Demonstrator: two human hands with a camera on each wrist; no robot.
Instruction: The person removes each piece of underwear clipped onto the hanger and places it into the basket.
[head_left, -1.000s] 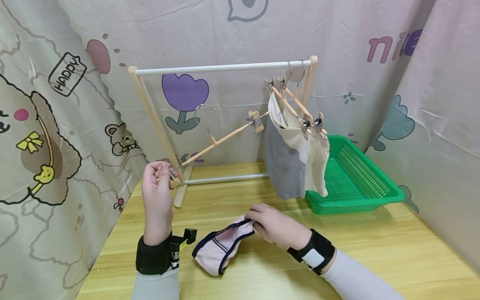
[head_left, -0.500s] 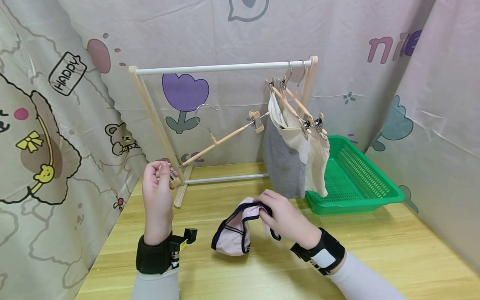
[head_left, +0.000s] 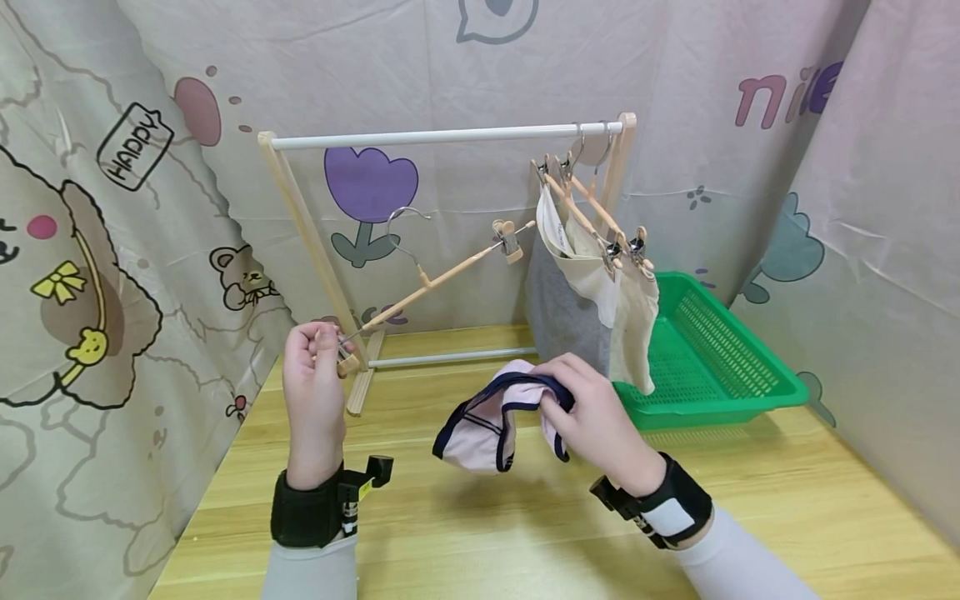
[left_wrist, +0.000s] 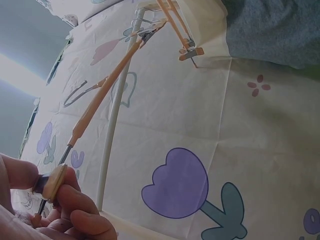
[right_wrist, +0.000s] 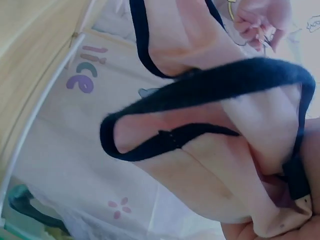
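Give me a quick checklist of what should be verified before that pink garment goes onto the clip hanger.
1. Left hand pinches the hanger's near clip: ok.
2. Right hand has a grip on the pink garment, lifted off the table: ok.
3. Near clip open enough to take cloth: cannot tell.
4. Garment's navy edge spread flat for clipping: not ok, it hangs bunched.
5. Free hanger clear of the hung clothes: ok, though its far clip is close to them.
6. Free space on the rail: ok.
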